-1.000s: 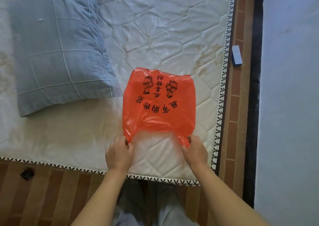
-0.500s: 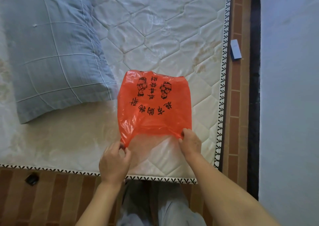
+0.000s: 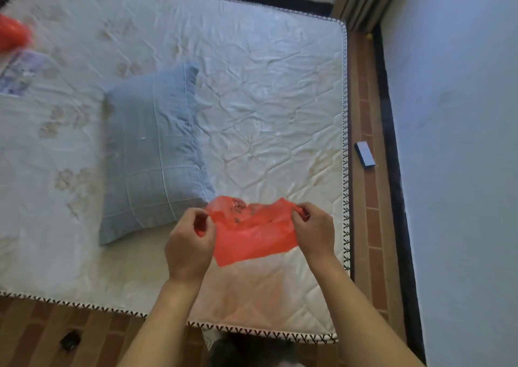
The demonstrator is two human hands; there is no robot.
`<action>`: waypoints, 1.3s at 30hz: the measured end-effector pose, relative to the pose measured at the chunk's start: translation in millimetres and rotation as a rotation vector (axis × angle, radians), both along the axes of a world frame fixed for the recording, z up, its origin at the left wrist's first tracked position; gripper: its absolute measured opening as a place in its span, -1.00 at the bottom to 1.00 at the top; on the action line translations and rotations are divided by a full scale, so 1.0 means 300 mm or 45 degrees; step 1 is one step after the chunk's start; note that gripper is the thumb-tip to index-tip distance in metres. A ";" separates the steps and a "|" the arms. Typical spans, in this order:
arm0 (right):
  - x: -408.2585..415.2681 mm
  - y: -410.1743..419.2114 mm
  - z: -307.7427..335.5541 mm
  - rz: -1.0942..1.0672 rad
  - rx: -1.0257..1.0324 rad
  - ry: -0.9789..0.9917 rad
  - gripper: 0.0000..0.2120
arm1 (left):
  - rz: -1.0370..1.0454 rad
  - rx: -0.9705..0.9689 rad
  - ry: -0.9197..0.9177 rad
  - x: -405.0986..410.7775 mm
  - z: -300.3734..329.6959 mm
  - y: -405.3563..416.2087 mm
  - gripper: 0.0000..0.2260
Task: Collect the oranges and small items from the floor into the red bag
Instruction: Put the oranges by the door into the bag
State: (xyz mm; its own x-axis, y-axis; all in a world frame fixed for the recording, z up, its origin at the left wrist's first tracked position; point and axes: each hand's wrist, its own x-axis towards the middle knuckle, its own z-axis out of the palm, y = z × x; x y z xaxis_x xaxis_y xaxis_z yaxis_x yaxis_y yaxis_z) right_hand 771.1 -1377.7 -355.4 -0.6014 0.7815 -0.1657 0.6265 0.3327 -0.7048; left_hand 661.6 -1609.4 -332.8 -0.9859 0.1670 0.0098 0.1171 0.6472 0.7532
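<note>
A thin red plastic bag with black print hangs in the air above the white mattress, lifted off it. My left hand pinches its left handle and my right hand pinches its right handle, stretching the top between them. A small blue box lies on the brick-patterned floor strip to the right of the mattress. A small black item lies on the floor in front of the mattress at lower left. No oranges show clearly.
A grey-blue pillow lies on the mattress just left of the bag. A blurred red object and a printed packet sit at the far left. A pale wall runs along the right.
Both hands have raised the bag off the mattress, and it now hangs crumpled between them. The view has pulled back and up, showing much more of the bed.
</note>
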 end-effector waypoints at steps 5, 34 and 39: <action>-0.163 -0.044 0.502 0.098 0.196 0.399 -0.87 | 0.110 0.188 0.297 -0.101 0.436 -0.034 -0.91; -0.251 -0.478 0.806 0.800 0.258 0.524 -0.87 | 0.706 0.135 0.655 0.201 0.676 -0.650 -0.89; -0.171 -0.531 0.737 0.965 0.069 0.548 -0.88 | 0.883 -0.007 0.675 0.457 0.652 -0.678 -0.88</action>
